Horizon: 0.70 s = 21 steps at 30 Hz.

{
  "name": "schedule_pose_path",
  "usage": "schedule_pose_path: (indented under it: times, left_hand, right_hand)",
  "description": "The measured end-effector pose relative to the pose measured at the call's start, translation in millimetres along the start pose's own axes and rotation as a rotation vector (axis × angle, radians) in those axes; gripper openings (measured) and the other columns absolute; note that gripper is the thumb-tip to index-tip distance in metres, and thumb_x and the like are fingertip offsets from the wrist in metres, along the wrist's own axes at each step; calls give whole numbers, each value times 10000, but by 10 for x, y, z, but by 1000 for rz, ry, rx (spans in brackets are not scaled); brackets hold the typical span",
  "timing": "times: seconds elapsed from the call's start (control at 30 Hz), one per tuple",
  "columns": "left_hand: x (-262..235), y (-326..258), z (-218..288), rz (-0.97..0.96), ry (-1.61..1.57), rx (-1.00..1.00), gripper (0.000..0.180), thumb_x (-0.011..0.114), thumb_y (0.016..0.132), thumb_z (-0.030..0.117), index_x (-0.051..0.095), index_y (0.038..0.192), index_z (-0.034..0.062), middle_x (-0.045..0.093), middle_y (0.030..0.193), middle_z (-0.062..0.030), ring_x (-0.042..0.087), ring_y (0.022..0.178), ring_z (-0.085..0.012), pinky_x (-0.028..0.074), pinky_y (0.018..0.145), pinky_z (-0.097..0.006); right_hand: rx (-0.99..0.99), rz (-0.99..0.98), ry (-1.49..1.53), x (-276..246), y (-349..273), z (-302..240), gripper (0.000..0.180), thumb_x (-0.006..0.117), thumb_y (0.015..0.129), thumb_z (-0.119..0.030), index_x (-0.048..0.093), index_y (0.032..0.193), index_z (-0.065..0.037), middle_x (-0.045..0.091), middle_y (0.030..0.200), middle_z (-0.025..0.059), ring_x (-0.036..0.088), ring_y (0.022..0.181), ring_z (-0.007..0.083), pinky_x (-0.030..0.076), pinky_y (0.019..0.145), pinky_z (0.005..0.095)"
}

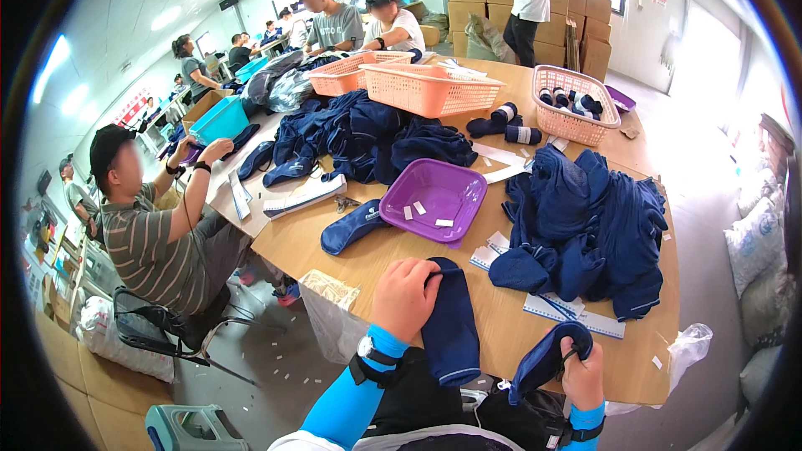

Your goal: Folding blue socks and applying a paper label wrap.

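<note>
Left hand (404,296), lower centre of frame, closed over top end of a dark blue sock (452,326) lying flat on the wooden tabletop (368,255), toe pointing toward bottom edge. Right hand (582,376), lower right, fingers clamped on a second dark blue sock (543,357), held off tabletop edge, hanging toward lower left. Blue sleeves and black wrist straps on both forearms. Just above right hand: white paper cards (576,317) on tabletop, partly under a big heap of dark blue socks (589,230) at right of centre. Centre frame: purple square tray (426,217) with few small white tags inside; single dark sock (351,227) just left of it. Upper centre: another pile of dark blue socks (359,134), two orange baskets (418,88) behind. Upper right: pink basket (576,104) holding rolled socks. Left of frame: seated person in striped shirt (154,242) at tabletop edge. More people in background, upper centre.
</note>
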<state>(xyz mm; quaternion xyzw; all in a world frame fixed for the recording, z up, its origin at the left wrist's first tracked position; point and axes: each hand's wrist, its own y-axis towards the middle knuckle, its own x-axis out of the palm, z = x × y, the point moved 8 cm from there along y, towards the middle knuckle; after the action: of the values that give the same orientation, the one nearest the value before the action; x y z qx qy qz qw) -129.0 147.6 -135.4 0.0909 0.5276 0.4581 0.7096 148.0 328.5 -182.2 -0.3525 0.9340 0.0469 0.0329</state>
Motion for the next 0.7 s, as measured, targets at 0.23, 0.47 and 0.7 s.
schedule_pose_path:
  times: [0.23, 0.47, 0.7]
  left_hand:
    - [74, 29, -283, -21, -138, -336, 348, 744, 950, 170, 624, 1265, 82, 728, 926, -99, 706, 875, -350, 551, 771, -466]
    - [97, 31, -291, -41, -48, -335, 395, 751, 928, 149, 605, 1289, 82, 721, 919, -87, 705, 882, -334, 547, 785, -470]
    - [94, 62, -275, 0, 41, -258, 290, 774, 882, 149, 684, 1143, 60, 697, 1124, -116, 643, 1096, -353, 516, 945, -458]
  right_hand:
    - [10, -54, 53, 31, -1, -2, 207, 611, 1100, -94, 728, 1163, 65, 787, 1089, 82, 656, 968, 119, 531, 917, 292]
    - [-23, -81, 28, 28, -20, 5, 277, 607, 1121, -176, 710, 1157, 78, 794, 1130, 149, 710, 1000, 163, 562, 913, 306]
    - [-5, -91, 26, 39, -18, -30, 265, 609, 1117, -162, 717, 1158, 76, 792, 1131, 145, 702, 996, 160, 557, 919, 309]
